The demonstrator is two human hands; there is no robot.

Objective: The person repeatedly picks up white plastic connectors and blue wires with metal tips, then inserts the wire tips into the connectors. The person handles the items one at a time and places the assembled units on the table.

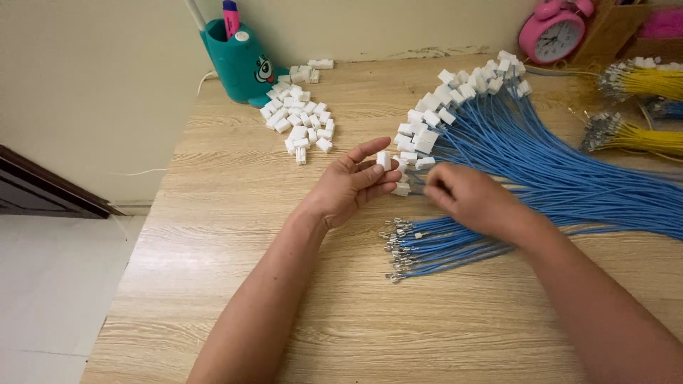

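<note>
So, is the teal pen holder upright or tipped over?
Upright: the teal pen holder stands on the wooden table, a pink marker sticking up from it.

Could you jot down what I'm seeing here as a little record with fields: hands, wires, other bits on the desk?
Left hand: holds a small white plastic connector at its fingertips
Right hand: fingers pinched over the blue wires
Blue wires: large fanned bundle, many ends capped in white connectors
Bare-ended blue wires: smaller bunch with metal terminals, near the right wrist
Loose connectors: white pile, far left
Yellow wires: far right
Surface: wooden desk
Also: teal pen holder, pink alarm clock

Bare tabletop (235, 235) near-left, blue wires (569, 178) block right, connector pile (302, 121) ahead-left
</note>
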